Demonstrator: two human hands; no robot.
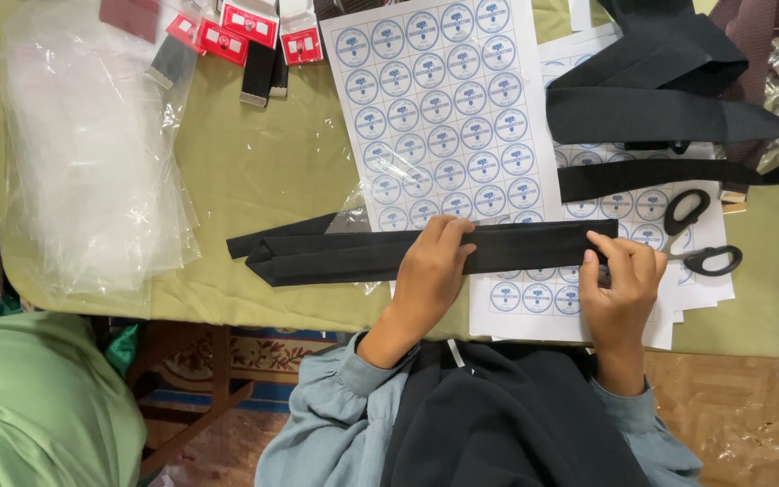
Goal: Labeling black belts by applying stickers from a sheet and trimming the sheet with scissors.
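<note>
- A folded black tie lies flat across the worktop, its pointed end to the left, partly over a clear plastic sleeve.
- The left hand presses down on the tie's middle, fingers together and flat.
- The right hand pinches the tie's right end, closed on the fabric.
- Under the tie lie sheets of round blue stickers; black-handled scissors rest just beside the right hand.
- More black ties sit unfolded above; a stack of clear bags waits at left.
- Judging by this, the tie looks folded but not yet bagged.
</note>
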